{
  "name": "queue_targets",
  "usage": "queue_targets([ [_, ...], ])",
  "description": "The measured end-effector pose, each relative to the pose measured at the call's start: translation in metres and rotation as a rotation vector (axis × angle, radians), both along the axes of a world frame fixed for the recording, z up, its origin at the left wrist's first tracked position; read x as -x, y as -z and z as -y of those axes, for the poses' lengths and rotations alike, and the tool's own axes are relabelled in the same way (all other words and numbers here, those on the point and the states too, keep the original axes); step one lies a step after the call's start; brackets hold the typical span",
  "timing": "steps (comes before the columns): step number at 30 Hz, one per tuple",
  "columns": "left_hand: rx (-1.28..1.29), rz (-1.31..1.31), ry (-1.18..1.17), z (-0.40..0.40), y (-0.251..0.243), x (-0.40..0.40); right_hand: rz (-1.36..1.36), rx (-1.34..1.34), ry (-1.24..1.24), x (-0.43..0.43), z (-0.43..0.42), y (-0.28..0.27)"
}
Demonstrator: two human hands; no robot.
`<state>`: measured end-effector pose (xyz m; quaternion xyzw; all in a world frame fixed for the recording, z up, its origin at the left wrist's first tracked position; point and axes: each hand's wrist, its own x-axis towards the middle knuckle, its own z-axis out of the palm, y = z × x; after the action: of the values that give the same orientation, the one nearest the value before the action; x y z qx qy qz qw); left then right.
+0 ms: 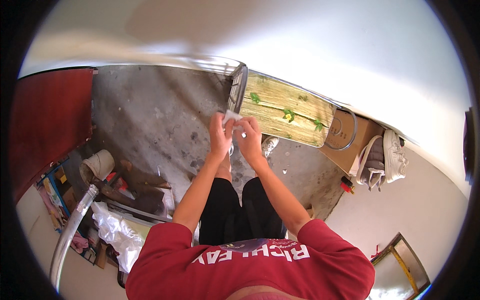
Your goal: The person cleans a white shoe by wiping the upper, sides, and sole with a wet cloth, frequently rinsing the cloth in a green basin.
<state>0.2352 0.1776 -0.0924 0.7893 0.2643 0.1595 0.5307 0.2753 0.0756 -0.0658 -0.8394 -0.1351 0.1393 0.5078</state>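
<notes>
A small crumpled piece of white paper or cloth [231, 117] is held up between my two hands, in front of my knees. My left hand [221, 131] pinches its left side, and my right hand [249, 133] has its fingers on the right side. Whether it is paper or thin cloth cannot be told. Just right of my hands stands a small table [277, 105] with a wood-patterned top printed with green leaves and a yellow flower.
Right of the table are a cardboard box [347, 129] and shoes [393, 157]. A bucket [101, 165], a metal pipe [75, 221] and a white plastic bag [116, 228] lie at left. A red panel [52, 123] borders the concrete floor [150, 108].
</notes>
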Motion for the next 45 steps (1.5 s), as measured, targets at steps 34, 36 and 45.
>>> queue_targets([
  [34, -0.267, -0.085, 0.148, 0.008, -0.076, -0.084, 0.106, -0.088, 0.158, -0.057, 0.021, -0.034],
  [36, -0.155, -0.118, 0.124, 0.036, -0.068, -0.064, 0.124, -0.079, 0.171, -0.035, 0.050, -0.026],
  [45, 0.153, -0.615, 0.445, 0.137, 0.013, 0.001, 0.146, 0.134, 0.185, 0.023, 0.185, -0.013],
])
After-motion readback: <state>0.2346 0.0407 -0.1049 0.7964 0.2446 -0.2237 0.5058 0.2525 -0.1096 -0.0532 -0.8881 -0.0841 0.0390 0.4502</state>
